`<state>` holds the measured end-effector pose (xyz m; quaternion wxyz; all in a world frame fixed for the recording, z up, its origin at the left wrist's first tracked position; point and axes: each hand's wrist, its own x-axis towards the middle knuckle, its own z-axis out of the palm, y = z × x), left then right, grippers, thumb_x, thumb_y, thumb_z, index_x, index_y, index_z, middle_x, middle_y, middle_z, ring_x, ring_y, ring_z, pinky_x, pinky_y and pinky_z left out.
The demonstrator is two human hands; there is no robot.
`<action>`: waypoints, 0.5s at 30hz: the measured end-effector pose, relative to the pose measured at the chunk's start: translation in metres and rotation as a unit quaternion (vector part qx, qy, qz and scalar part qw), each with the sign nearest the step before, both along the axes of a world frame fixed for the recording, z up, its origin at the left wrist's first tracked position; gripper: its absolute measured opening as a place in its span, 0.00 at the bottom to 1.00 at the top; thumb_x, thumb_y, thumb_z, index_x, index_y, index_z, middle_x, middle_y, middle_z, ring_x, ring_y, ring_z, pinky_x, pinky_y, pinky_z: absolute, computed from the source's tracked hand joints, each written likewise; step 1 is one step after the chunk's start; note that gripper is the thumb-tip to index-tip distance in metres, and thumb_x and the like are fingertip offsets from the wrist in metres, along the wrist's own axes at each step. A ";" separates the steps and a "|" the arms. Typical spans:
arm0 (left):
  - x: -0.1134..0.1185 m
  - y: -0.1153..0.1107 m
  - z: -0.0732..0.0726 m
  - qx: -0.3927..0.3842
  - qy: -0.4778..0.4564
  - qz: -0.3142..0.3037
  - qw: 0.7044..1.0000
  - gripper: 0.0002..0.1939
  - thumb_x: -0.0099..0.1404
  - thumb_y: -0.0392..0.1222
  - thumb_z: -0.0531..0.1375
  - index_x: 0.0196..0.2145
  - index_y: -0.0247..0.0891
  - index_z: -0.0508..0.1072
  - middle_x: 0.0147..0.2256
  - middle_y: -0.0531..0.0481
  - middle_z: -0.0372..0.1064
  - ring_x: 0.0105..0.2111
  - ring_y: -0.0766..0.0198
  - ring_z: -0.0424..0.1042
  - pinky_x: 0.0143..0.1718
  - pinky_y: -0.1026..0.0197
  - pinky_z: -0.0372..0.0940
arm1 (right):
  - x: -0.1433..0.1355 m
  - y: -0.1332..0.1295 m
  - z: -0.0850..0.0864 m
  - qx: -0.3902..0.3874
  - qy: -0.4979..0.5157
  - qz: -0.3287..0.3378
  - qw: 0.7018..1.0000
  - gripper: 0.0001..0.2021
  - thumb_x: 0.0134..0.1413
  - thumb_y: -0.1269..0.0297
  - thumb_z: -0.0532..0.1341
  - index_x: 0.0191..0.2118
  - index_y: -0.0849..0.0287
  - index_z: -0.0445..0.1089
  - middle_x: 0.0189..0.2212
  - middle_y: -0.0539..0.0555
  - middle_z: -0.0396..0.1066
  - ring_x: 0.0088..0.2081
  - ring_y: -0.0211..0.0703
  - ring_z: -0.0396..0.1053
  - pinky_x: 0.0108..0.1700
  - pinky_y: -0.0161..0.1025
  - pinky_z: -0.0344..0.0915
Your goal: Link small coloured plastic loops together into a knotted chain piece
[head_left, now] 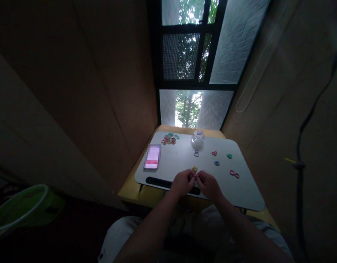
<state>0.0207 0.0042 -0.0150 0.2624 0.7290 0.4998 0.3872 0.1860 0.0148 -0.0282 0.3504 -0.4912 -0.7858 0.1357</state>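
Note:
Over the front edge of the white lap table (174, 160), my left hand (183, 182) and my right hand (208, 184) meet at the fingertips. Both are closed in a pinch around a small pinkish item (195, 175), too small to make out. Just beyond the fingertips lies a yellow piece (194, 168). Further up the table are a purple loop (196, 153), a red piece (214, 153), a blue piece (216, 163), a green piece (229, 156) and a pink figure-eight loop (234, 174).
A pile of colourful loops (169, 138) lies at the back left, above a phone (152, 157) with a lit screen. A clear round container (197, 139) stands at the back. A black strip (159, 182) runs along the front edge. A green basket (45, 206) is at the lower left.

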 end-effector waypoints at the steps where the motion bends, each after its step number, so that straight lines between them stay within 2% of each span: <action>1: 0.000 0.000 0.000 0.000 0.002 0.001 1.000 0.08 0.65 0.43 0.56 0.34 0.39 0.73 0.27 0.54 0.71 0.25 0.67 0.65 0.28 0.66 0.56 | 0.000 0.000 0.000 0.001 0.001 -0.001 1.000 0.09 0.59 0.62 0.54 0.29 0.56 0.65 0.23 0.49 0.68 0.25 0.39 0.64 0.30 0.34 0.57; 15: 0.000 0.000 -0.002 0.004 0.011 -0.002 1.000 0.08 0.65 0.43 0.56 0.35 0.39 0.73 0.28 0.53 0.71 0.27 0.67 0.66 0.28 0.65 0.57 | 0.000 0.000 0.001 0.001 0.001 0.000 1.000 0.08 0.58 0.63 0.54 0.29 0.56 0.65 0.24 0.49 0.68 0.26 0.39 0.64 0.30 0.34 0.56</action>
